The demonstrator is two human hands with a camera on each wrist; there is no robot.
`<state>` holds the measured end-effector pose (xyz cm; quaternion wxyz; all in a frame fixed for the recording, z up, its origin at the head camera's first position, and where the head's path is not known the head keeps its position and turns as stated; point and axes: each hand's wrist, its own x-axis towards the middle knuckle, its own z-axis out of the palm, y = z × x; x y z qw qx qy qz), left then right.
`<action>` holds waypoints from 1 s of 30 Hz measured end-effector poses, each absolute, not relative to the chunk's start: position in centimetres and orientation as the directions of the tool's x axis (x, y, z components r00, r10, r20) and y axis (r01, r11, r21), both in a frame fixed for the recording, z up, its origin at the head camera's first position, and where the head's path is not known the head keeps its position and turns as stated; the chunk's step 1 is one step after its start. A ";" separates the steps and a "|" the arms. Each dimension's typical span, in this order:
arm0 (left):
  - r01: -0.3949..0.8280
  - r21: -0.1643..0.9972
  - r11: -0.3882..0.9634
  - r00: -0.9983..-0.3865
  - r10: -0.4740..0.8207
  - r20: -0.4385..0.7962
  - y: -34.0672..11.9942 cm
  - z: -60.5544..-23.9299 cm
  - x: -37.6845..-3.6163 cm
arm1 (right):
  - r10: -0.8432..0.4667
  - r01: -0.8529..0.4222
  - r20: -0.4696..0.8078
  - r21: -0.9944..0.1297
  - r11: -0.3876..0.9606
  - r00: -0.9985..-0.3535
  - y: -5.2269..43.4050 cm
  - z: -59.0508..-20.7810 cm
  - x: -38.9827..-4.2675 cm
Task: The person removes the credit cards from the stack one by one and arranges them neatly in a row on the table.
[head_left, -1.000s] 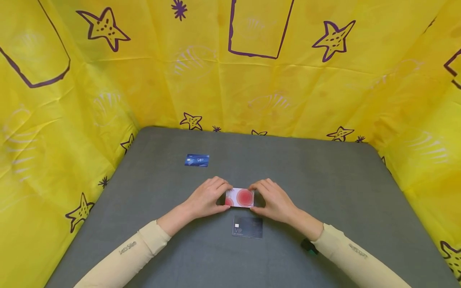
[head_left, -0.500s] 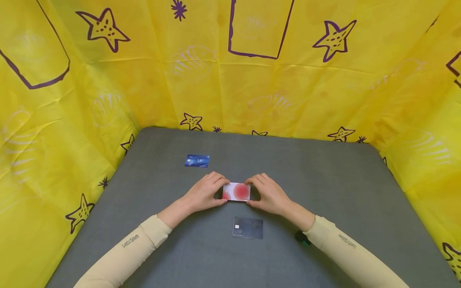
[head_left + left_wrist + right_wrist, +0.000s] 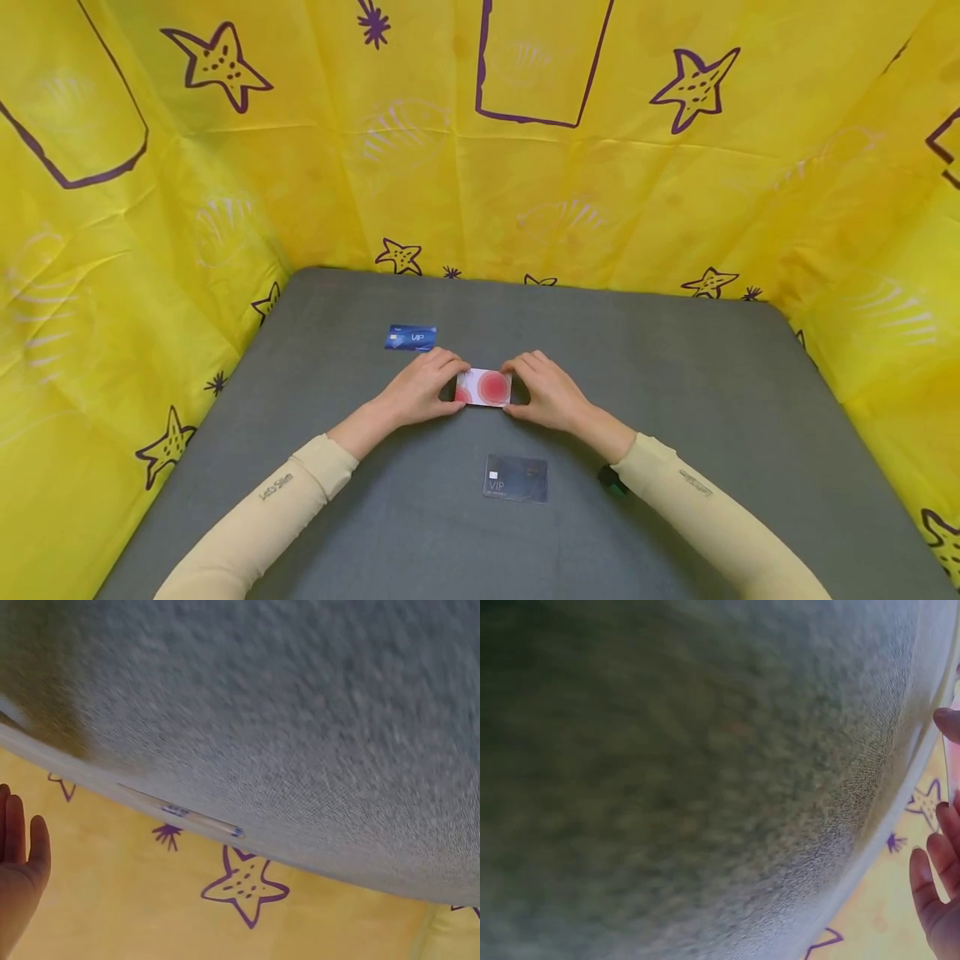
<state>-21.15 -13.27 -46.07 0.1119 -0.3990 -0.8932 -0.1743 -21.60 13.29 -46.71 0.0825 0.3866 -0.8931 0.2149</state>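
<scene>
Fingers of the left hand (image 3: 420,390) and right hand (image 3: 546,394) pinch the red-circled card (image 3: 483,387) by its short ends.

A grey felt-covered table (image 3: 675,400) carries a blue VIP card (image 3: 410,337) and a dark VIP card (image 3: 515,477).

Sleeves: long, cream colour, close-fitting, on both arms, ending at the wrists.
Marking: small dark lettering on each forearm.
Right wrist: small green and black item under the cuff.
Hands: bare.

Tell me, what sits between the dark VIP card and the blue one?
In the head view, the red-and-white card, pinched by the left hand and right hand.
</scene>
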 end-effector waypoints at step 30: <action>0.707 0.286 0.647 -0.706 0.667 0.236 -16.1 -46.0 -26.1 | -0.639 -0.689 0.265 -0.353 0.633 -0.722 10.5 -47.0 -25.8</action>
